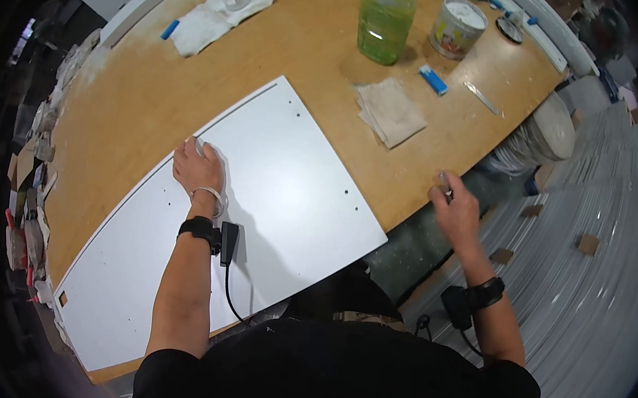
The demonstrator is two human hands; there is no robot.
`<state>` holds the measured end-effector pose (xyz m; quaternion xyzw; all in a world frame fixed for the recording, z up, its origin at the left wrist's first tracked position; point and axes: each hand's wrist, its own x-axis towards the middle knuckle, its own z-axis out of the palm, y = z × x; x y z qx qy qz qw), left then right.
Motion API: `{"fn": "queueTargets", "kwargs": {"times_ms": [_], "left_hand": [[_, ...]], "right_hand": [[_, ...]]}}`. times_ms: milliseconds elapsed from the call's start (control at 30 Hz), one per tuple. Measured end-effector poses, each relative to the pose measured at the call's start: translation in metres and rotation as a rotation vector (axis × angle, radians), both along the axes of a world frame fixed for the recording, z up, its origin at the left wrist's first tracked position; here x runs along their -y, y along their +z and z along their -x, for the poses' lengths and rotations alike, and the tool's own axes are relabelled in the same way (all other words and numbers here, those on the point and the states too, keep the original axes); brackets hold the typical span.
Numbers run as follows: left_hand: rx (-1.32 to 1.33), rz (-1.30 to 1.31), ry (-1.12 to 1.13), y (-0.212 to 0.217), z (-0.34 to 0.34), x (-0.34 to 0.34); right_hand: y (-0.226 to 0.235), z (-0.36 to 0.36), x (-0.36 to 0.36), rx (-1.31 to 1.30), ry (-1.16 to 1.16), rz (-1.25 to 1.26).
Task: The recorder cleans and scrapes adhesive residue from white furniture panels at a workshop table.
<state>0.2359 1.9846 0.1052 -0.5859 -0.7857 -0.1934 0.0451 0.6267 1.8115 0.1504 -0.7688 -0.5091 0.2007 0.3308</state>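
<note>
A long white panel (289,188) with small drilled holes lies across the wooden table (108,130). My left hand (198,167) rests on the panel near its far long edge, fingers spread and tips at the rim. Beyond the table's right edge, off the panel, my right hand (457,206) is closed in a pinch. Something small and dark shows between its thumb and fingers, but its kind cannot be made out. Between the panel and the items at the back, a folded beige cloth (392,113) is the thing nearest to the right hand.
Toward the back stand a bottle of yellow-green liquid (385,21) and a tub of white paste (458,29). A blue block-shaped object (432,80) and a thin metal strip (482,98) lie nearby. White crumpled cloth (217,21) lies far left. Plastic-wrapped stacks (582,289) stand at right.
</note>
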Motion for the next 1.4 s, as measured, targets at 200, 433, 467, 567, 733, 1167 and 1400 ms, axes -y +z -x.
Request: {"fn": "queueTargets", "kwargs": {"times_ms": [200, 433, 467, 567, 733, 1167, 1400], "left_hand": [[-0.035, 0.044, -0.089, 0.002, -0.001, 0.03], [-0.005, 0.186, -0.288, 0.018, -0.001, 0.142], [-0.026, 0.23, -0.283, 0.024, 0.013, 0.167], [-0.004, 0.245, -0.185, 0.026, 0.048, 0.229], [0.071, 0.161, 0.014, 0.031, 0.097, 0.268], [0.246, 0.13, -0.24, 0.015, 0.143, 0.291], [-0.093, 0.142, 0.43, 0.014, 0.411, 0.368]], "right_hand": [[0.0, -0.046, -0.091, 0.454, 0.287, -0.148], [-0.025, 0.035, -0.145, 0.449, 0.329, -0.053], [-0.03, 0.043, -0.153, 0.476, 0.346, -0.081], [-0.033, 0.026, -0.188, 0.312, 0.551, -0.115], [-0.043, -0.029, -0.212, -0.037, 0.536, -0.176], [-0.016, 0.39, -0.006, 0.538, 1.36, -0.139], [-0.064, 0.249, -0.082, 0.678, 0.489, -0.07]]}}
